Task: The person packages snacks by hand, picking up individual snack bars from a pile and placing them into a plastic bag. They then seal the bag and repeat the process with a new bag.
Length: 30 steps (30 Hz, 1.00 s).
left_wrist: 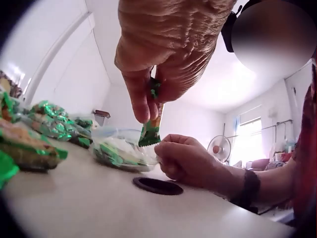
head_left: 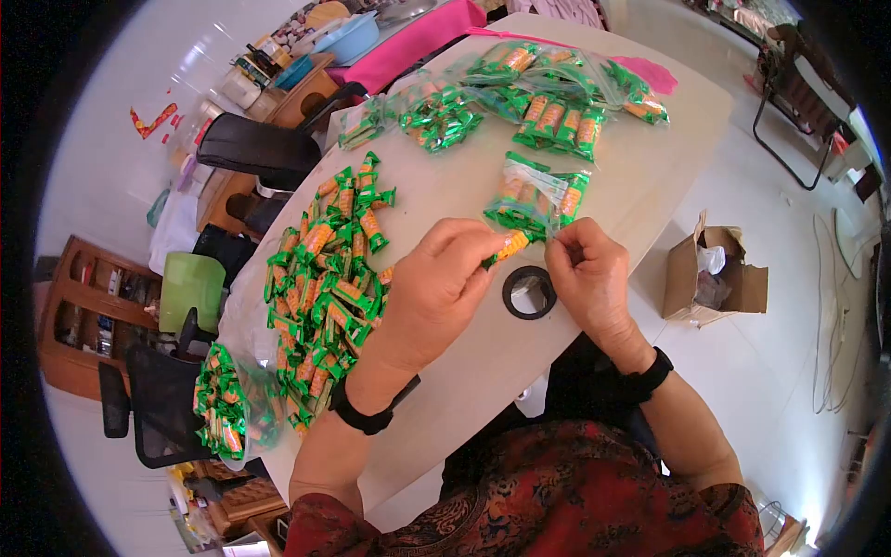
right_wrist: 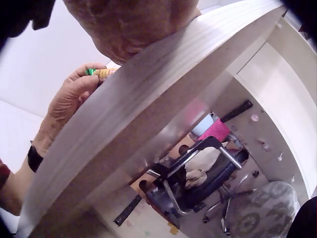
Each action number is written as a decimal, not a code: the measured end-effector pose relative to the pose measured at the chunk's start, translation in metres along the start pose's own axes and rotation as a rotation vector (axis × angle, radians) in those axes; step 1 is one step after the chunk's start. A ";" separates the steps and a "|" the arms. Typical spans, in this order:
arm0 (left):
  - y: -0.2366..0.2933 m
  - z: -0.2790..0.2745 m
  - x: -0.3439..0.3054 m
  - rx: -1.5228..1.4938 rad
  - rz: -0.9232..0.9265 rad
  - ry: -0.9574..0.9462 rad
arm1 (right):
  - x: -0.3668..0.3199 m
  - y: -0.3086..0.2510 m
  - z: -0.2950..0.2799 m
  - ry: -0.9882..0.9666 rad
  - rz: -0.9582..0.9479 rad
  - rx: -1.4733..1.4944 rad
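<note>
My left hand (head_left: 444,283) pinches a small green-and-yellow snack packet (head_left: 510,247) between thumb and fingers. In the left wrist view the packet (left_wrist: 151,130) hangs down, its serrated end right at my right hand (left_wrist: 185,161). The right hand (head_left: 591,278) has curled fingers, with thumb and forefinger pinched at the near edge of a clear plastic bag (head_left: 538,190) holding several such packets. A black ring-shaped roll (head_left: 510,299) lies flat on the table between my hands. Left of my left hand spreads a large heap of loose packets (head_left: 320,302).
Filled clear bags (head_left: 557,121) of packets line the far side of the white table (head_left: 445,200). Another full bag (head_left: 221,404) stands at the left table edge, near black chairs (head_left: 162,399). An open cardboard box (head_left: 682,278) sits on the floor to the right.
</note>
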State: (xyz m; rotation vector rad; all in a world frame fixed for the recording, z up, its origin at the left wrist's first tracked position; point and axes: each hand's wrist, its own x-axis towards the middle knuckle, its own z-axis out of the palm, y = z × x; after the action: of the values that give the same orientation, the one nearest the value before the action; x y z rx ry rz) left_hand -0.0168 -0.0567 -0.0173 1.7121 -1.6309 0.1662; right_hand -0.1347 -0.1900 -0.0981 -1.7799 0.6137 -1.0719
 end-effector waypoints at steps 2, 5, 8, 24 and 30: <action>-0.001 0.004 0.003 0.069 0.038 -0.023 | 0.000 -0.001 -0.001 -0.006 0.017 0.006; -0.005 0.011 0.008 0.215 0.127 -0.074 | -0.001 -0.005 -0.003 -0.026 0.054 0.009; -0.010 0.021 0.016 0.345 0.233 -0.106 | -0.001 -0.004 -0.003 -0.036 0.065 0.014; -0.032 0.057 0.038 0.734 0.176 -0.200 | 0.000 0.002 -0.003 -0.043 0.010 0.049; -0.024 0.006 0.022 0.494 -0.003 -0.124 | 0.001 0.000 -0.003 -0.034 0.003 0.007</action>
State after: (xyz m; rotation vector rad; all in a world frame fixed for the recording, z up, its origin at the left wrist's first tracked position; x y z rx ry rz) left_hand 0.0059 -0.0800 -0.0192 2.1254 -1.7795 0.5058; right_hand -0.1366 -0.1915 -0.0970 -1.7867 0.5916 -1.0388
